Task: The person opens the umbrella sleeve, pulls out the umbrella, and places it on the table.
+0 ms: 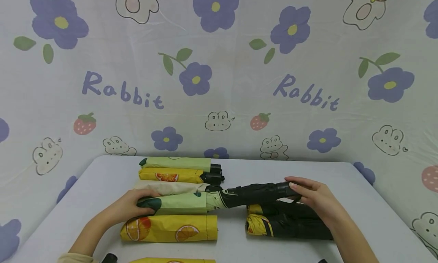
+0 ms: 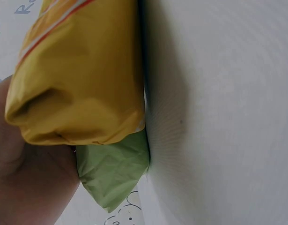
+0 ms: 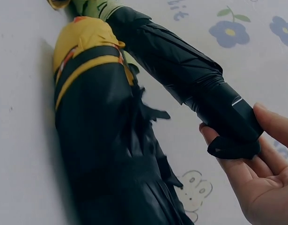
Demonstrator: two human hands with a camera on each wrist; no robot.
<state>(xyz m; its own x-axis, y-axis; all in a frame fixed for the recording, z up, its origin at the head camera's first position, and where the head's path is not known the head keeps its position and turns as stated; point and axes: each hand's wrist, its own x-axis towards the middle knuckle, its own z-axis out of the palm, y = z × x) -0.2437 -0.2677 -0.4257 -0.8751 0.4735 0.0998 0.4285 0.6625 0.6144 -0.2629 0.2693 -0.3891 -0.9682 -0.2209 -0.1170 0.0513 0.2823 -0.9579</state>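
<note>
A folded black umbrella [image 1: 254, 193] runs into the right-hand mouth of a light green umbrella sleeve [image 1: 183, 203], with green printed cloth bunched where they meet. My left hand [image 1: 128, 205] grips the sleeve's closed left end, thumb on the near side. At the other end my right hand [image 1: 316, 200] holds the umbrella's black handle [image 3: 232, 112] between thumb and fingers, its strap hanging at the fingers in the right wrist view. The handle is raised above the folded black-and-yellow umbrellas [image 1: 287, 221]. In the left wrist view, a yellow sleeve [image 2: 83, 79] hides most of the green one.
Just in front of the green sleeve lies a yellow orange-print sleeve [image 1: 196, 228]. Behind are a cream sleeve [image 1: 167, 187], a yellow sleeved umbrella [image 1: 178, 175] and a green one [image 1: 181, 163]. Another yellow sleeve [image 1: 174, 260] shows at the bottom edge of the white table [image 1: 61, 217].
</note>
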